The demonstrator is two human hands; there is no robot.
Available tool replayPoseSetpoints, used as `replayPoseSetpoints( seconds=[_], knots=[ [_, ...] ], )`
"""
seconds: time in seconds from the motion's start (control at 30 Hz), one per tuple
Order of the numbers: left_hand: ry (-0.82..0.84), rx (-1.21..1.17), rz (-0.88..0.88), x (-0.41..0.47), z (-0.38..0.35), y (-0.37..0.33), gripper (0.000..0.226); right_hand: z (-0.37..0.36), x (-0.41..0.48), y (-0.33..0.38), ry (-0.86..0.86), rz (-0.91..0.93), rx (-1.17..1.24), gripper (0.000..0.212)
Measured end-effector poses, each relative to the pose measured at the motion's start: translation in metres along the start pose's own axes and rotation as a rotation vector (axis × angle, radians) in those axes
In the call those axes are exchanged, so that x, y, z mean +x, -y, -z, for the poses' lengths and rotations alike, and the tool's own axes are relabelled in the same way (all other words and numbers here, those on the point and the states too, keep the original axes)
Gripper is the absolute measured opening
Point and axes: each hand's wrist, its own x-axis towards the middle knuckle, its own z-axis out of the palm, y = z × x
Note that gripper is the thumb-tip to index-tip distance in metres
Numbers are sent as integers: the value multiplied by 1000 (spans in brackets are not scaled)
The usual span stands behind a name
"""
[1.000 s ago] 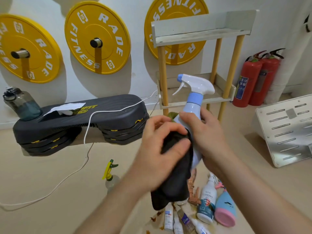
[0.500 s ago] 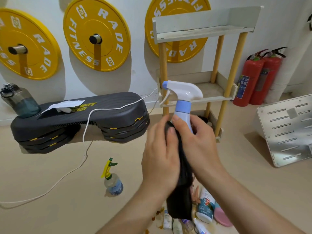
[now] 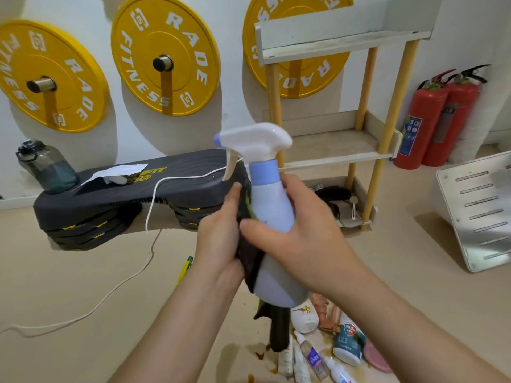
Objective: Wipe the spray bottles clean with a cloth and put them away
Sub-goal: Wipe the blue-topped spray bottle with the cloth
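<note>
A pale lilac spray bottle [image 3: 272, 211] with a white trigger head is held upright in mid-air at the centre. My right hand [image 3: 301, 239] grips its body from the right, fingers wrapped across the front. My left hand [image 3: 219, 239] presses a dark cloth [image 3: 250, 261] against the bottle's left side; the cloth's tail hangs below the bottle. A small bottle with a yellow-green trigger [image 3: 185, 268] stands on the floor, mostly hidden behind my left wrist. Several more bottles [image 3: 323, 352] lie heaped on the floor below.
A wooden shelf rack [image 3: 337, 156] stands against the wall behind the bottle. To the left is a black step bench [image 3: 116, 194] with a water jug and a white cord. Two red fire extinguishers [image 3: 439, 117] and a metal panel [image 3: 481, 211] are at the right.
The bottle has turned in my hands and come up closer. The cloth, which covered its front between both hands, now sits at the left side, leaving the lilac body bare.
</note>
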Motion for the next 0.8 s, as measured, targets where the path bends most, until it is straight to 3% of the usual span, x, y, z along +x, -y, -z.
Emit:
replayPoseSetpoints(
  seconds=[0.07,0.17,0.27,0.33,0.47,0.53,0.6,0.67,0.77,0.8],
  knots=[
    [78,2,15,-7,-3,-7,28,7,8,-3,-85,-62,133,33],
    [315,293,-115,-22,-4,-4,34,16,14,-6,-197,-161,333,24],
    [472,447,-205,-26,-2,-1,35,19,16,-7,-178,-203,426,46],
    [447,466,-213,-24,-2,-4,38,16,16,-7,-138,-176,423,54],
    [373,543,-172,-15,-3,-11,46,6,9,-10,-18,-34,191,45],
    [304,491,-125,-13,-4,-12,39,3,6,-10,32,-58,88,36],
    [219,422,-122,-14,-7,-12,31,1,4,-12,72,-77,17,46],
    [135,414,-155,-16,-11,-13,27,0,2,-14,2,-41,-32,58],
    [15,370,-164,-12,-14,-19,28,0,-4,-15,-283,134,-301,53],
    [-17,360,-166,-11,-14,-21,31,-1,-5,-16,-305,155,-356,49]
  ],
)
